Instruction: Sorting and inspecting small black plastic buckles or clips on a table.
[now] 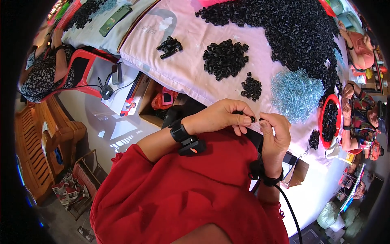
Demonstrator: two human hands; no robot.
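Over my lap, at the near edge of the cloth-covered table, my left hand (232,116) is closed around a small black plastic part (252,119) whose rounded end sticks out past the thumb. Just to its right, my right hand (274,131) pinches thumb and forefinger together; a tiny dark bit shows at the tips, too small to name. The fingertips of both hands face each other, a small gap apart. Beyond them on the cloth lie a small pile of black parts (251,86), a larger pile of short black rings (225,59) and a little cluster of black pieces (169,47).
A big heap of black parts (296,36) covers the table's far right, beside a mound of clear bluish pieces (296,95). A red basin (322,124) holds more black parts. Other people sit at right and far left. A red chair (77,67) and cardboard box (151,103) stand left.
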